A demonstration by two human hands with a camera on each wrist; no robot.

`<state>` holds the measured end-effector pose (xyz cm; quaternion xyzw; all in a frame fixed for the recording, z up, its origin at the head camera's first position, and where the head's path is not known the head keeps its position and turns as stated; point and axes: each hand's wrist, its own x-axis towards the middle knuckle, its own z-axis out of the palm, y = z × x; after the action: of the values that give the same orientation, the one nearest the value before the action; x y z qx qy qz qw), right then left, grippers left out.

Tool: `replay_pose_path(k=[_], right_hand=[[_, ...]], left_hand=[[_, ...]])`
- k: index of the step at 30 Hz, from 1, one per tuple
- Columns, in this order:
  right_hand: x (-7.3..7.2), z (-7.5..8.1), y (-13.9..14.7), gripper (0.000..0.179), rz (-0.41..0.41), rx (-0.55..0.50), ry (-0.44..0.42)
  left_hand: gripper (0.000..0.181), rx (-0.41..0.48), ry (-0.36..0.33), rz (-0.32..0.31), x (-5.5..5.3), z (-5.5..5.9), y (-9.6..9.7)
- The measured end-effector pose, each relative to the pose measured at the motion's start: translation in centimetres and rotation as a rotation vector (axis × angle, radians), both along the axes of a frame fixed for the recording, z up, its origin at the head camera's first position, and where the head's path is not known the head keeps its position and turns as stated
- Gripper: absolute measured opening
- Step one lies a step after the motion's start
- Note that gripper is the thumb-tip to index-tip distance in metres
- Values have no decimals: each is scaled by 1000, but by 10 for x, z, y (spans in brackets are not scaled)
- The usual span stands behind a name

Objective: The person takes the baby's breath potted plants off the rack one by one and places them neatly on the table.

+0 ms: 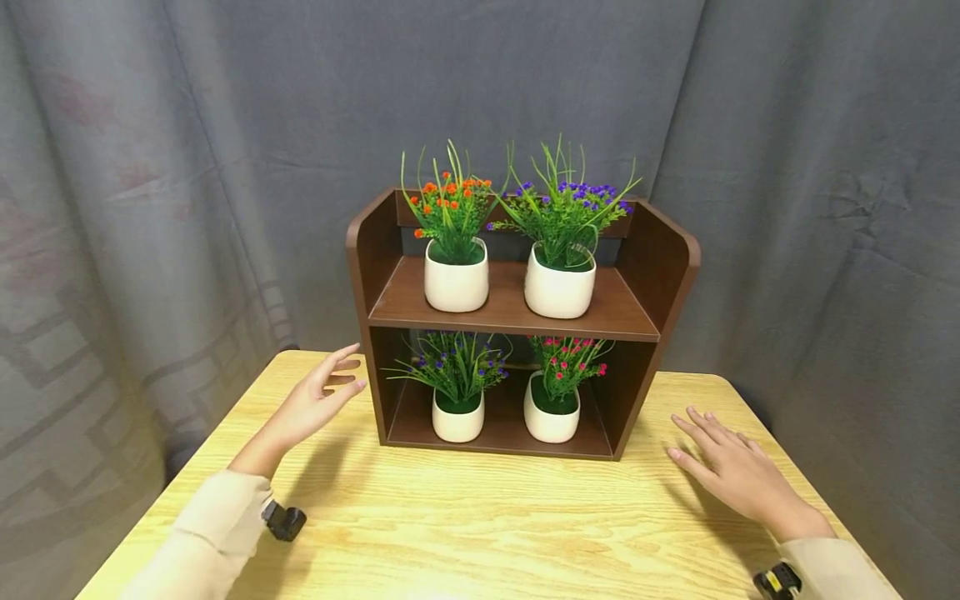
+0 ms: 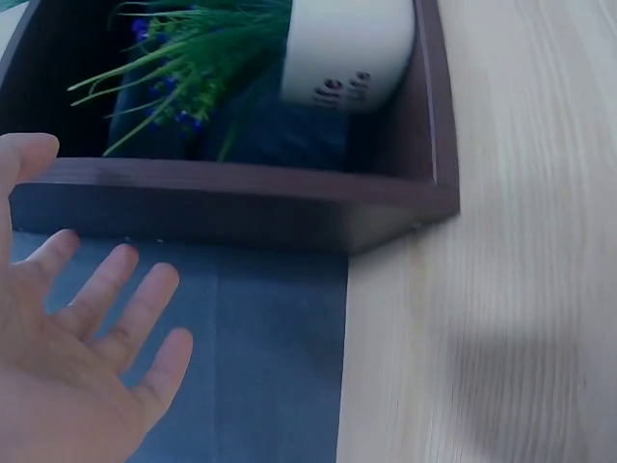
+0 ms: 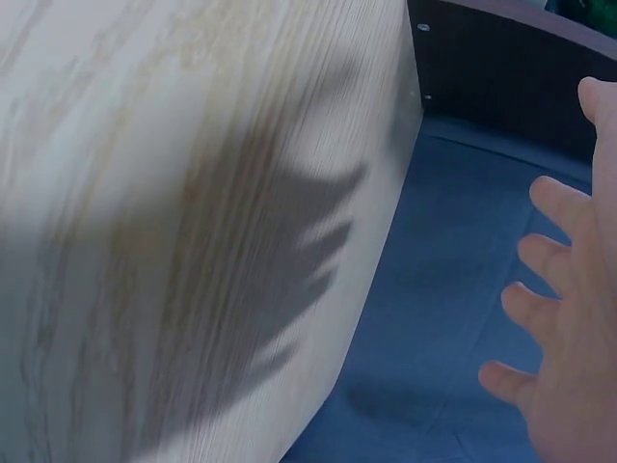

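A dark brown two-tier shelf (image 1: 517, 328) stands on the wooden table. My left hand (image 1: 311, 406) is raised close beside its left side panel, fingers spread and holding nothing; in the left wrist view the thumb (image 2: 27, 154) is near the panel's edge, and I cannot tell whether it touches. To the right of the shelf, my right hand (image 1: 735, 471) hovers apart from it, palm down with fingers extended. On the upper tier are a white pot with orange flowers (image 1: 456, 279) and one with purple flowers (image 1: 560, 283). Below sit pots with purple (image 1: 458, 419) and pink flowers (image 1: 552, 417).
The light wooden table (image 1: 480, 525) extends in front of the shelf and to both sides. Grey curtains (image 1: 480, 92) hang behind and around it. A small black device (image 1: 284, 521) is strapped at the left wrist, another (image 1: 778, 581) at the right.
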<state>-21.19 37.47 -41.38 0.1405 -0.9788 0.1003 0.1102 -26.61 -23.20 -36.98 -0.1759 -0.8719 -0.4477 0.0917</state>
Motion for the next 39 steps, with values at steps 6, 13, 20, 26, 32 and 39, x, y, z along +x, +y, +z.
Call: replay_pose_path(k=[6,13,20,26,32,39], right_hand=[[1,2,-5,61,23,-24,19],[3,6,-11,55,53,-54,56],[4,7,-16,49,91,-67,80],[4,9,-20,45,122,-108,89],[8,13,-25,41,129,-124,105],[7,17,-29,39,136,-129,111]], left_hand=[[57,153,-89,50,-2,10,9],[52,316,-40,114,-6,23,22],[50,522,-18,166,-11,34,33],[39,657,1,186,-17,42,42],[25,710,34,240,-24,49,52],[25,757,28,294,-30,55,60]])
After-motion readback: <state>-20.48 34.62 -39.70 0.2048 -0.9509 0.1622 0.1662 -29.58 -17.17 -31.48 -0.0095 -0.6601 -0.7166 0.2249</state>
